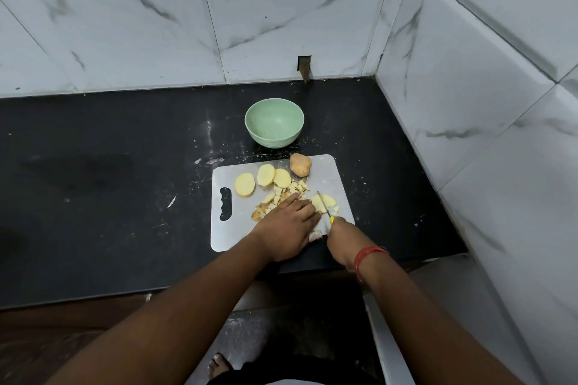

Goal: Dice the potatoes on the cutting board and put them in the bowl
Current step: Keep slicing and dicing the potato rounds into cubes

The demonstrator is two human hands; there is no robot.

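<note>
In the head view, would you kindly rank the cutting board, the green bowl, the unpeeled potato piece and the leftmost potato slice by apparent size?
1. Cutting board, clearly largest.
2. Green bowl.
3 and 4. Unpeeled potato piece and leftmost potato slice look about alike, so I won't rank them.

Both your forearms reach up from the lower frame toward the centre. Your left hand [289,225] lies flat, fingers extended; your right hand [342,239] is curled in a grip, a red thread at its wrist.
</note>
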